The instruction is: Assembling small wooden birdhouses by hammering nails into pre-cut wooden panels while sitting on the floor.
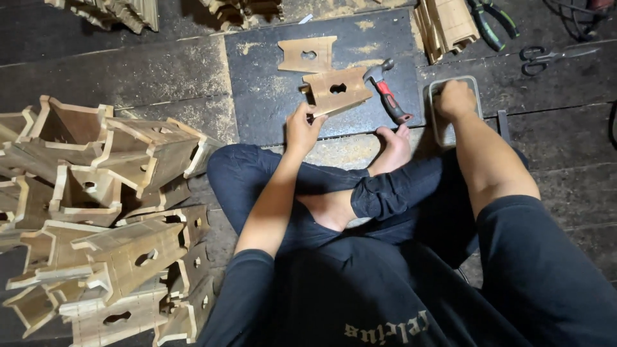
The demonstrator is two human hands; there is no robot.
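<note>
Above crossed legs (360, 193), the left hand (302, 128) pinches a wooden piece (337, 90); the right hand (455, 99) lies curled inside a tin (437, 125).

dim, warm light from above; dark floor swallows detail, corners fall to shadow, focus fairly sharp.

floor (128, 71): dark planks | hammer (387, 94) | scissors (546, 58) | wooden boxes (109, 218)

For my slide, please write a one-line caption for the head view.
Seated cross-legged, a person steadies a wooden piece with the left hand while the right hand reaches into a small tray, hammer between.
</note>
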